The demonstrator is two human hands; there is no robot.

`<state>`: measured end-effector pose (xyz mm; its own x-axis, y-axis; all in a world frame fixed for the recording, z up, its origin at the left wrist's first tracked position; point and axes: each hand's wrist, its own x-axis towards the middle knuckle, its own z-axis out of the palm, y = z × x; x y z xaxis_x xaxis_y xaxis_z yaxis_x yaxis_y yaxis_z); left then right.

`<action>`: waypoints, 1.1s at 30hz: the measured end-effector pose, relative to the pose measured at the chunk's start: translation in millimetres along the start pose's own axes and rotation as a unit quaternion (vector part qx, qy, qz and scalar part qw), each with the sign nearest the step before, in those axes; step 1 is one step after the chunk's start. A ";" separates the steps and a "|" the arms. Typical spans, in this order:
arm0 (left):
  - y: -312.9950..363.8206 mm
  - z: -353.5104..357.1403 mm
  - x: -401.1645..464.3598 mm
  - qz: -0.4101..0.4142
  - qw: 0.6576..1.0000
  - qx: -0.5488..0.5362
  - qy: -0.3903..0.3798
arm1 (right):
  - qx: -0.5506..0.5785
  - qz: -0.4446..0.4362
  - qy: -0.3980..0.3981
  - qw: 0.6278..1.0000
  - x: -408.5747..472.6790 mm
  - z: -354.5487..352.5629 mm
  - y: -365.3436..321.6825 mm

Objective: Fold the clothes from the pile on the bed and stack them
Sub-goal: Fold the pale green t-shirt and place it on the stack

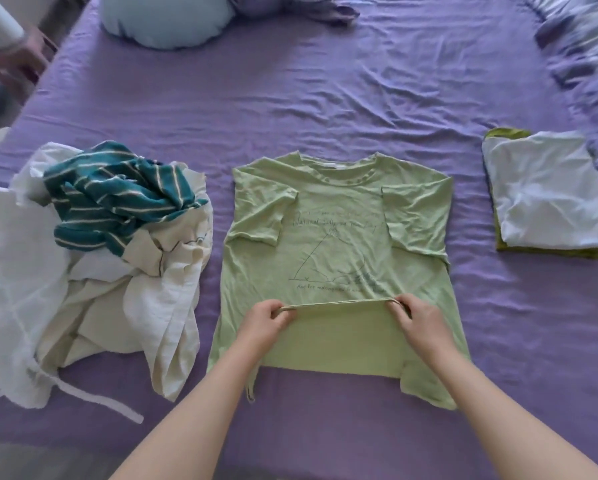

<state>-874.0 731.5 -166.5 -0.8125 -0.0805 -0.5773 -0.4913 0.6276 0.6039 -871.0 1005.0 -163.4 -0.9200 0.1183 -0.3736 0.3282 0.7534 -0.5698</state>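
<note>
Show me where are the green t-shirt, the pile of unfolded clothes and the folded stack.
green t-shirt [339, 220]: head view, on its printed chest.
pile of unfolded clothes [117, 192]: head view, on the striped teal garment on top.
folded stack [546, 188]: head view, on the white top piece.

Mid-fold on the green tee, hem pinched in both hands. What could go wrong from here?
1. The left hand and right hand pinch only the middle of the green T-shirt hem; the loose outer corners may lag and skew the fold.
2. Both sleeves lie folded inward but wrinkled; carrying the hem up could trap creases.
3. The unfolded pile lies close on the left; the shirt edge might snag it.
</note>
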 end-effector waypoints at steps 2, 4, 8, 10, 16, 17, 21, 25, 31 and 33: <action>16.1 -3.5 16.9 0.000 0.999 -0.037 0.025 | 0.035 0.003 0.005 0.999 25.4 -8.1 -3.1; 35.0 -7.1 34.1 -0.003 0.998 -0.033 0.059 | 0.054 0.014 0.010 0.998 49.4 -18.4 -7.9; 68.8 -14.3 68.9 0.007 0.991 0.039 0.131 | 0.060 0.003 0.022 0.998 97.6 -39.6 -19.5; 81.1 -16.9 85.4 0.015 0.985 0.072 0.157 | 0.061 -0.013 0.028 0.998 118.8 -47.3 -24.5; 102.8 -28.5 129.5 0.038 0.980 0.039 0.190 | 0.078 -0.030 0.034 0.996 163.2 -48.9 -37.7; 106.8 -33.1 134.5 0.049 0.978 0.050 0.197 | 0.078 -0.031 0.039 0.996 167.9 -48.8 -40.6; 121.9 -60.9 160.5 0.111 0.981 0.070 0.145 | 0.056 -0.027 0.057 0.996 187.7 -56.6 -52.3; 141.1 -97.3 202.5 0.122 0.972 0.174 0.095 | 0.032 -0.011 0.055 0.998 219.2 -70.0 -66.7; 175.2 -120.9 264.7 0.161 0.932 0.313 0.085 | 0.038 0.007 0.067 0.997 273.5 -73.8 -85.9; 183.8 -120.1 285.4 0.157 0.927 0.332 0.080 | 0.036 0.020 0.073 0.996 294.9 -71.2 -86.7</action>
<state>-1233.9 730.9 -154.3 -0.9453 0.1066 -0.3084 0.0359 0.9734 0.2265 -1186.0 1020.5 -172.1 -0.9259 0.2437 -0.2886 0.3740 0.6991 -0.6094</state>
